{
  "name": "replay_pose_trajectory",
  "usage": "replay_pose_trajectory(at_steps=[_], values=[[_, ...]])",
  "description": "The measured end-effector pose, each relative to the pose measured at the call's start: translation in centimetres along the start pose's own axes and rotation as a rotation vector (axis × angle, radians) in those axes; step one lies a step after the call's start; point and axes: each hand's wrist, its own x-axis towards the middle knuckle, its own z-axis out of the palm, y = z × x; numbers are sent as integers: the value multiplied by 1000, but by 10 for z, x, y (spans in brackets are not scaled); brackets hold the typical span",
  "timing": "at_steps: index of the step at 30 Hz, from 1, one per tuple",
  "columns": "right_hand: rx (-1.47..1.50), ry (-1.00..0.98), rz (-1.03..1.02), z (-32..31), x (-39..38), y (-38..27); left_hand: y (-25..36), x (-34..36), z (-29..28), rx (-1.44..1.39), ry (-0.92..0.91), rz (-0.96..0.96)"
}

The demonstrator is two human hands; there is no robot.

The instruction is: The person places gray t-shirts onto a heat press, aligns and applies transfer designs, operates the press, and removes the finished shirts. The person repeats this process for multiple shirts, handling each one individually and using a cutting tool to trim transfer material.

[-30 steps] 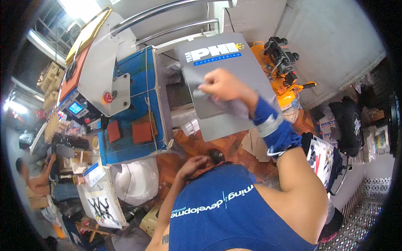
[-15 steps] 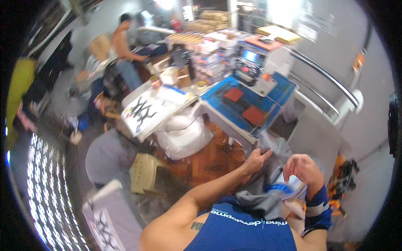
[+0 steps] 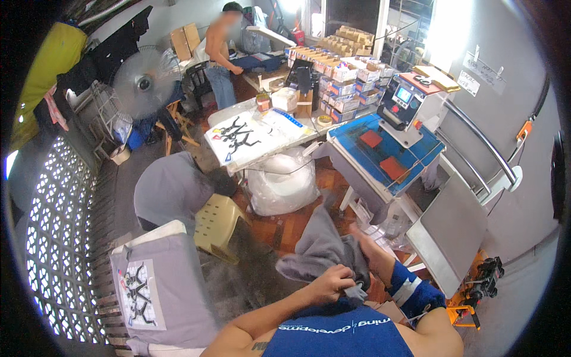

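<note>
Grey shirt hangs bunched in front of your chest, held up off the floor between both your hands. Your left hand has its fingers clamped on a fold at the cloth's lower edge; your right hand is half buried behind the cloth, so you cannot tell how its fingers sit, only that it is against the fabric.

From the head view, the loose end drooping to your left looks likeliest to cause trouble: it could drag over the wooden floor, or slip free if your left grip is only on one layer. The bunching also hides which side faces up, so you may lay it twisted.

Room is tight on your right. The grey press plate sits just beside your right forearm, with the blue press bed and its two red pads beyond; a swinging elbow or a flung sleeve could catch those edges. Ahead, the white plastic bag sits under the counter carrying a printed sheet, near the shirt. To your left, a yellow stool and a padded board with a shirt and print on it stand well apart from your hands, and the floor between them is your most open side. Another person works far off at the back.
</note>
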Motion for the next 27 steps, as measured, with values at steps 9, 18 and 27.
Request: replay_pose_trajectory(at_steps=[9,18,27], values=[[-1270,121,-650,28,1,2,29,-132,-57,740,-420,-1253],[-1080,-598,-603,38,-121,-27,-135,-54,-29,117,-37,-151],[-989,495,-849,-59,-254,-20,-90,31,-16,-935,-864,-537]])
